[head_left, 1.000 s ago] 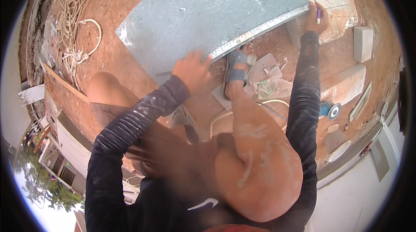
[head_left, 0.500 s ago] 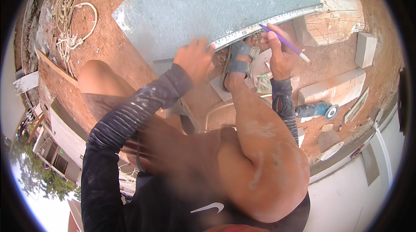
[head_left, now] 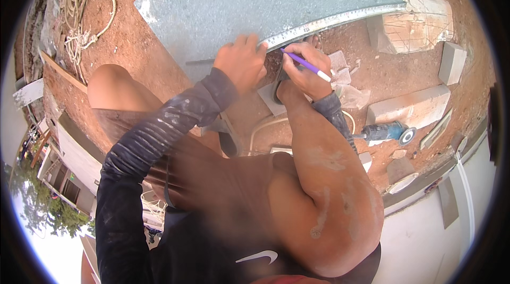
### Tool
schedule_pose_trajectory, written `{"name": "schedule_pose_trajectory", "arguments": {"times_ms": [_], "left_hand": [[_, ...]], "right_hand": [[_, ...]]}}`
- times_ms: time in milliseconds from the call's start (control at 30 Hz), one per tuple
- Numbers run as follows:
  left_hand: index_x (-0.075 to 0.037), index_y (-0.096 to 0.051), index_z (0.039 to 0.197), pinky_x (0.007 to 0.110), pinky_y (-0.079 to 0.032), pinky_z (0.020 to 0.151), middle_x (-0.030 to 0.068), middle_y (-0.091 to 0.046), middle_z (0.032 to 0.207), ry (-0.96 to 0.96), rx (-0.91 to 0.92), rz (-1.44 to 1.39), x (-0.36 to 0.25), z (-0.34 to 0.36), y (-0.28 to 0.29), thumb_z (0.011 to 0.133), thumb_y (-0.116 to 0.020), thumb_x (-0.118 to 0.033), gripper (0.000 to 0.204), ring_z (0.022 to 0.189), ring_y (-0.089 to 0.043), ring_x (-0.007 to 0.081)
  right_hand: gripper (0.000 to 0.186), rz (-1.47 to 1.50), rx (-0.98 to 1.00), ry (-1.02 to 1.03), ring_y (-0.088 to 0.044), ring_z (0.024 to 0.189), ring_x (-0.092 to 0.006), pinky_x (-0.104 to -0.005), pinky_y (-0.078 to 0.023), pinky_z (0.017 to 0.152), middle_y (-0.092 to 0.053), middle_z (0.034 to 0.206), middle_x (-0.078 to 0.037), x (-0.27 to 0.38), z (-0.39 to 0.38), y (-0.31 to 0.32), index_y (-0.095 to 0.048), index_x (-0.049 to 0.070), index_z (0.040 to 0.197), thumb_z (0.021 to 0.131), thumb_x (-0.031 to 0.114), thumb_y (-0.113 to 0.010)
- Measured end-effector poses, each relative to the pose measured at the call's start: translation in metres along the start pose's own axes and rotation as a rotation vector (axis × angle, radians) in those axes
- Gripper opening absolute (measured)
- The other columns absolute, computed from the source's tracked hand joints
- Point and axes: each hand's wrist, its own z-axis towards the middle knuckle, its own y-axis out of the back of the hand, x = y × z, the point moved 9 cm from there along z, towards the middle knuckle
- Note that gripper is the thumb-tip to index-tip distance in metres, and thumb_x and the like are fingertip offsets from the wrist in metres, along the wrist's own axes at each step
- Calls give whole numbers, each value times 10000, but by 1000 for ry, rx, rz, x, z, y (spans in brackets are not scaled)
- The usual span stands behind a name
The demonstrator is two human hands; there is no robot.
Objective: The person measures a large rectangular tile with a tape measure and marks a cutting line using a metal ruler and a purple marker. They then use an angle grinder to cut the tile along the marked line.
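Note:
A large grey-green tile (head_left: 265,5) lies on the red dirt ahead of my knees. A metal ruler (head_left: 345,20) runs along its near edge. My left hand (head_left: 241,63) presses down on the ruler's near end at the tile's edge. My right hand (head_left: 308,69) holds a purple pencil (head_left: 305,65), its tip touching the tile edge just beside the ruler. Both forearms wear dark sleeves dusted with dirt.
A blue angle grinder (head_left: 385,132) lies on the dirt to the right, near grey stone blocks (head_left: 409,108) and tile offcuts (head_left: 451,61). A coil of rope (head_left: 79,18) lies at the far left. A white wall (head_left: 425,236) runs along the lower right.
My right hand came back from the tile's far right end to a spot close beside my left hand, bringing the pencil to the tile edge. The view shifted slightly down.

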Motion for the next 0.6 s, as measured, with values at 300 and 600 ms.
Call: {"name": "schedule_pose_trajectory", "arguments": {"times_ms": [300, 600], "left_hand": [[-75, -626, 1154, 362, -531, 606, 100, -526, 965, 16, 12, -13, 2, -1, -2, 710, -705, -214, 472, 874, -576, 247], [-67, -633, 1157, 363, -541, 621, 101, -535, 992, 17, 19, -9, 2, -1, -4, 710, -703, -219, 476, 894, -575, 249]], "right_hand": [[154, -2, -21, 1, -660, 678, -249, -324, -516, 608, -669, 798, -109, 1, 1, -5, -653, 26, 896, 749, 5, -697], [158, -10, 28, 47, -662, 694, -254, -332, -517, 618, -671, 811, -113, 4, 3, -10, -654, 23, 902, 752, 4, -701]]}}
